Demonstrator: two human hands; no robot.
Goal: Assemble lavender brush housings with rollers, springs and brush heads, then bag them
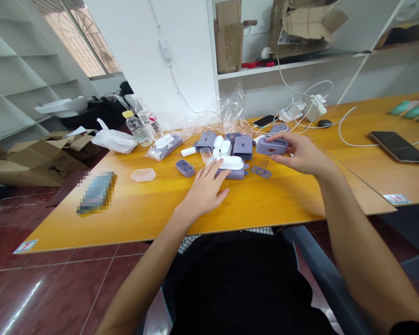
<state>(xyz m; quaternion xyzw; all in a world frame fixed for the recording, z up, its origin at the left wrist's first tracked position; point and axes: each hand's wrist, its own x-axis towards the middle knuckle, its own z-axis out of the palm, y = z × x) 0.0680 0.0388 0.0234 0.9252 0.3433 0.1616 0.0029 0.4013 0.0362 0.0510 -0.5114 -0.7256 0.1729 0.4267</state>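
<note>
My left hand (203, 191) lies with its fingers stretched out and the thumb apart. Its fingertips reach the near side of a white bristled brush (231, 162), which rests on a purple perforated holder (235, 174). Between the thumb and fingers of my right hand (302, 154) is a small purple oval case (271, 146), held over the table. Below it lies a flat purple cut-out piece (261, 171). A purple open cup (185, 168) sits left of my left hand. Behind the brush are purple boxes (242, 146) and several small white containers (226, 147).
A clear tray (143, 175) and a pixelated object (96, 191) lie on the left of the wooden table (132, 218). Bottles (137, 128), a white bag (114, 139) and clear plastic wrap (234, 114) stand behind. Cables (314, 109) and a phone (401, 146) are at right.
</note>
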